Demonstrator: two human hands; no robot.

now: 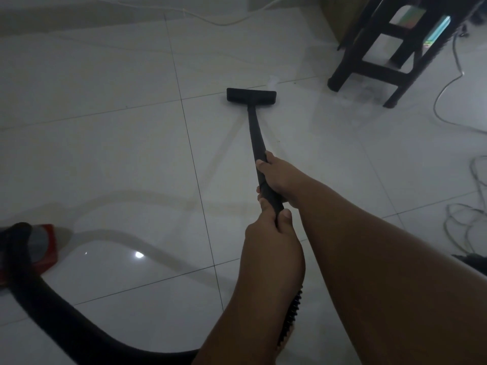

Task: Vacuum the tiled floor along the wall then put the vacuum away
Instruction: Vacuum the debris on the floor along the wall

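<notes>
Head view: both hands grasp the wand (255, 138). The right hand (279, 177) wraps it further forward, and the left hand (268, 230) wraps it just behind, thumb on top. The wand is a stiff black tube slanting down to the nozzle (251, 96), which sits flat on the floor (105, 154) near the stool (382, 56), well ahead of the person. The hose (52, 312) loops back along the floor to the red vacuum (42, 248) at the left edge.

Handling, as a judgement: the wand looks light and rigid, so the two-hand grip on its upper end steers it well. The glossy tiles should let the nozzle slide easily. The hose is soft and ribbed and will drag, and the vacuum is the heavy part, probably best lifted by its body or handle, not pulled by the hose. Loose cables (448, 101) on the right could snag the nozzle.
</notes>
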